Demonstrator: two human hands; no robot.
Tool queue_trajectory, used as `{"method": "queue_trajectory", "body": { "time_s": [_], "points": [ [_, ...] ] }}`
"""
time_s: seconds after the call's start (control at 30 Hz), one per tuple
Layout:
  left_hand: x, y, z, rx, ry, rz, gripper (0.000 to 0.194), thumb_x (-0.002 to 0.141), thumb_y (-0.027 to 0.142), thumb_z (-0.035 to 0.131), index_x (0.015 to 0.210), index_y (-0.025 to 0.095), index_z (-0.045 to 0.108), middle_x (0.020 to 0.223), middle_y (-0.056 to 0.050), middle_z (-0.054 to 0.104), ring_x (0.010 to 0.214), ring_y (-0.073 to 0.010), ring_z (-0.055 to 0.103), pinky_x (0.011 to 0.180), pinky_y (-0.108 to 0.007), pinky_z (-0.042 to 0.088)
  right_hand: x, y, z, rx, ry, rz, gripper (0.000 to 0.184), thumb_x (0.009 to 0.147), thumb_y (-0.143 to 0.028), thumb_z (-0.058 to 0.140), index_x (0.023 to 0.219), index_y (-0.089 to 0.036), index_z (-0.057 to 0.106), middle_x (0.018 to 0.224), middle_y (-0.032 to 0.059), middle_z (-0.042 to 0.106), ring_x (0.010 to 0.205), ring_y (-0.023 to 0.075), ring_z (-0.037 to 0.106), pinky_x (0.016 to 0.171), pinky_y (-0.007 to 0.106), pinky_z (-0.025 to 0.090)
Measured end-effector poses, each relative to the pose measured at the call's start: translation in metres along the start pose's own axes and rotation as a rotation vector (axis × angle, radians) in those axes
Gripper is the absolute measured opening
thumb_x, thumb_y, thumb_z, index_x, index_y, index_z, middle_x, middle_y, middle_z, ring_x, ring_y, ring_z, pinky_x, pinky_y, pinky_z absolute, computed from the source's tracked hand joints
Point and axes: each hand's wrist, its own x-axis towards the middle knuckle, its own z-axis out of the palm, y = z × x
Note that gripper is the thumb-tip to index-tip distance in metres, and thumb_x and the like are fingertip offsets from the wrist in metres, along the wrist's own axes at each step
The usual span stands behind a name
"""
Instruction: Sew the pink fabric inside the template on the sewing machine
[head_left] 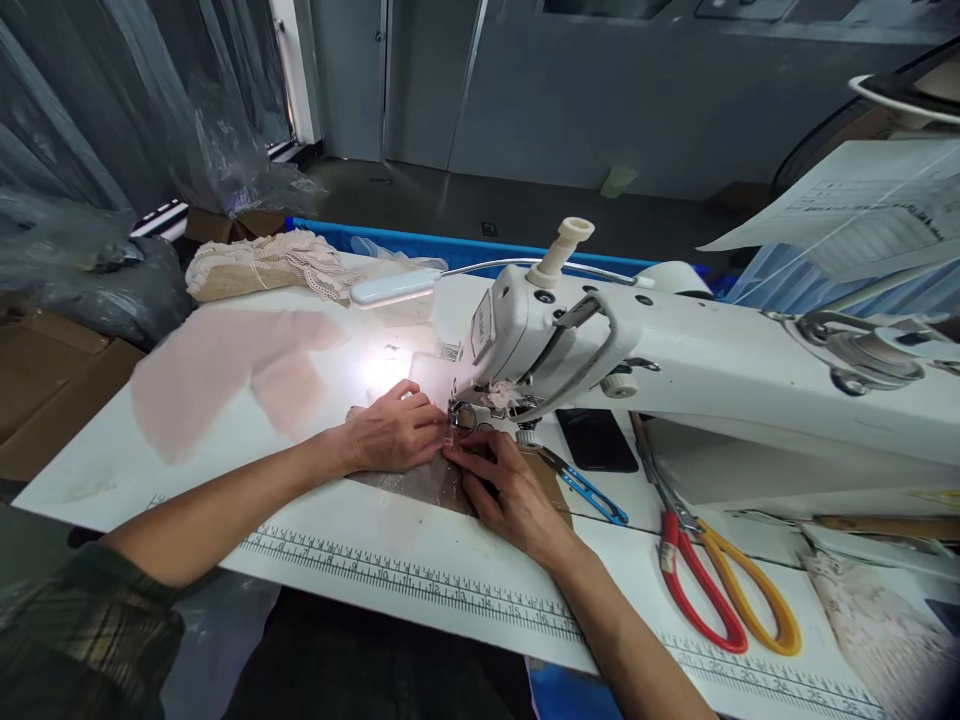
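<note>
My left hand rests on the white table just left of the sewing machine's needle area, fingers closed on a piece of sheer fabric. On the near right side of the presser foot, my right hand pinches the edge of the same fabric with thumb and forefinger. Both sets of fingertips almost meet in front of the foot. The fabric is thin and see-through, lying flat beneath the hands. Above them stands the white sewing machine, its lamp lighting the spot.
Right of my hands lie blue thread snips, a black phone and large scissors. Pale pink fabric pieces spread on the left. Behind is a lace bundle. A printed ruler runs along the front edge.
</note>
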Motion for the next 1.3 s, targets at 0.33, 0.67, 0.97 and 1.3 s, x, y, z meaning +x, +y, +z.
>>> {"method": "queue_trajectory", "body": {
  "time_s": [0.33, 0.67, 0.97, 1.3],
  "points": [
    [-0.002, 0.001, -0.008, -0.132, 0.013, -0.008, 0.027, 0.087, 0.034, 0.055, 0.101, 0.017, 0.069, 0.109, -0.007, 0.070, 0.075, -0.0196, 0.056, 0.071, -0.038, 0.044, -0.002, -0.001, 0.000, 0.003, 0.023, -0.005, 0.036, 0.092, -0.015, 0.049, 0.124, -0.024, 0.064, 0.112, 0.0120, 0.054, 0.105, 0.0253, 0.057, 0.089, 0.044, 0.056],
    [-0.001, 0.000, -0.006, -0.064, -0.117, -0.099, 0.035, 0.097, 0.038, 0.043, 0.110, 0.013, 0.064, 0.117, -0.012, 0.065, 0.094, -0.0241, 0.058, 0.077, -0.039, 0.044, -0.001, 0.001, 0.005, -0.023, 0.055, -0.002, 0.036, 0.095, -0.018, 0.047, 0.129, -0.020, 0.058, 0.113, 0.0145, 0.053, 0.106, 0.0261, 0.057, 0.090, 0.045, 0.056],
    [0.002, -0.014, -0.028, -0.063, -0.058, -0.126, 0.038, 0.099, 0.044, 0.044, 0.116, 0.013, 0.060, 0.116, -0.015, 0.063, 0.098, -0.0252, 0.060, 0.081, -0.041, 0.049, 0.003, 0.009, -0.007, 0.044, 0.079, 0.203, 0.033, 0.093, -0.025, 0.046, 0.119, -0.024, 0.067, 0.094, 0.0066, 0.067, 0.078, 0.0200, 0.066, 0.071, 0.034, 0.055],
    [-0.023, 0.013, -0.060, -0.568, -0.339, -0.060, 0.020, 0.090, 0.033, 0.063, 0.098, 0.017, 0.070, 0.103, -0.008, 0.067, 0.092, -0.0181, 0.064, 0.081, -0.030, 0.053, 0.008, 0.004, -0.011, 0.146, 0.284, 0.185, 0.027, 0.088, -0.018, 0.046, 0.088, -0.022, 0.072, 0.087, 0.0047, 0.065, 0.075, 0.0177, 0.064, 0.066, 0.030, 0.052]
  ]
}}
